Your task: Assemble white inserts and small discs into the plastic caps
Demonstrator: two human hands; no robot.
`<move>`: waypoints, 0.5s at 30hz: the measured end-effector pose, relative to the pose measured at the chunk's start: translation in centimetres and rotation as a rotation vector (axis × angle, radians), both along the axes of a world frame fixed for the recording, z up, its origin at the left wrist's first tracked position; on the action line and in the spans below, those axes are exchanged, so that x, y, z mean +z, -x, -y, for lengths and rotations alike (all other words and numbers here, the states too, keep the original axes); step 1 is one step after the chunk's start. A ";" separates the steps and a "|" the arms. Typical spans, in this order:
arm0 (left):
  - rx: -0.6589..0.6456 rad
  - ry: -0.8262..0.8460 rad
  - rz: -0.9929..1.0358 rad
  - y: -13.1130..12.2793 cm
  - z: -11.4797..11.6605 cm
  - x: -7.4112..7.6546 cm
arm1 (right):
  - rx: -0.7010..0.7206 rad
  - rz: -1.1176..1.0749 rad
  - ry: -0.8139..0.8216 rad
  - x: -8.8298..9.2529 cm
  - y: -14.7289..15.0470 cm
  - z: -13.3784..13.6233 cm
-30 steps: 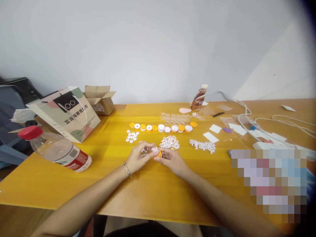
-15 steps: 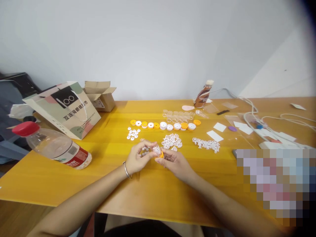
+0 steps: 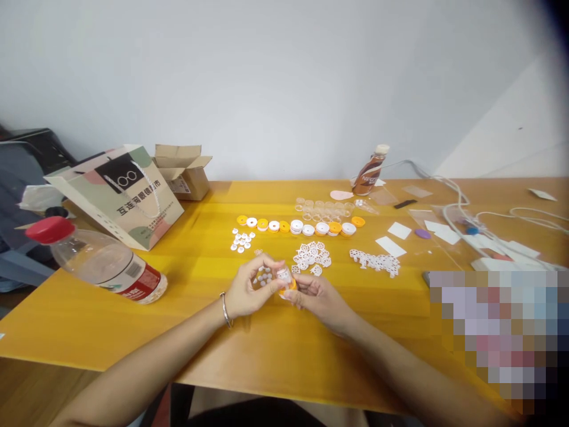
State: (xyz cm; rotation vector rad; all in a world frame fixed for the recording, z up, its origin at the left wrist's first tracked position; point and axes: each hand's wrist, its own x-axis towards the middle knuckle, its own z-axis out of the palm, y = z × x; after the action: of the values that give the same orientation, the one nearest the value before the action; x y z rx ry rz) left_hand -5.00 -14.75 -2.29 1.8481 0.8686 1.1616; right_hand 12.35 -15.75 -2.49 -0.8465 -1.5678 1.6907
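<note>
Between both hands is a small clear cylinder with an orange-and-white base [image 3: 285, 286], held above the table. My left hand [image 3: 254, 287] pinches its clear upper part, and a silver bangle circles that wrist. From the other side, my right hand [image 3: 315, 296] grips the orange base with thumb and fingers. White wheel-like pieces [image 3: 311, 256] lie in a pile just beyond. Small round white pieces [image 3: 265, 276] show partly behind my left hand. Farther off runs a row of orange and white discs [image 3: 296, 226], with clear plastic cups [image 3: 323, 210] behind it.
On the left stand a red-capped plastic bottle [image 3: 106, 267], a paper bag [image 3: 128, 196] and an open cardboard box [image 3: 184, 172]. A brown drink bottle [image 3: 371, 171] stands at the back. White cards [image 3: 391, 245], a purple oval piece [image 3: 422, 234] and cables [image 3: 453, 207] lie right.
The clear cylinder now sits slightly lower and more upright in my hands, with more of its base showing. Both hands keep their hold. The view has shifted slightly.
</note>
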 end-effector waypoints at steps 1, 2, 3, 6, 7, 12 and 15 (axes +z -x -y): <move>0.022 -0.008 -0.018 -0.2 0.1 0.0 | -0.027 0.025 -0.048 0.0 0.1 0.1; 0.048 -0.012 -0.035 -0.3 0.2 0.0 | -0.066 0.056 -0.096 0.0 0.2 0.1; 0.079 -0.012 -0.052 -0.5 0.3 -0.1 | -0.116 0.099 -0.146 -0.1 0.2 0.2; 0.190 0.003 -0.107 -1.1 0.4 -0.3 | -0.254 0.246 -0.275 -0.5 0.2 0.2; 0.210 0.010 -0.119 -1.1 0.4 -0.4 | -0.271 0.275 -0.296 -0.6 0.1 0.1; 0.022 0.065 -0.058 -0.3 -0.6 -0.1 | -0.103 0.142 -0.160 -0.9 -0.3 -0.7; -0.174 0.159 0.001 0.5 -1.1 0.3 | 0.001 0.044 -0.034 -0.8 -0.3 -0.9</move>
State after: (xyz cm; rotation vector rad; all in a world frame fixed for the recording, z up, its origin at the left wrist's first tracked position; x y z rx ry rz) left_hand -5.47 -13.61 -1.95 1.7552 0.7605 0.9581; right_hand 12.63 -14.88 -3.28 -0.8708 -1.6217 1.6523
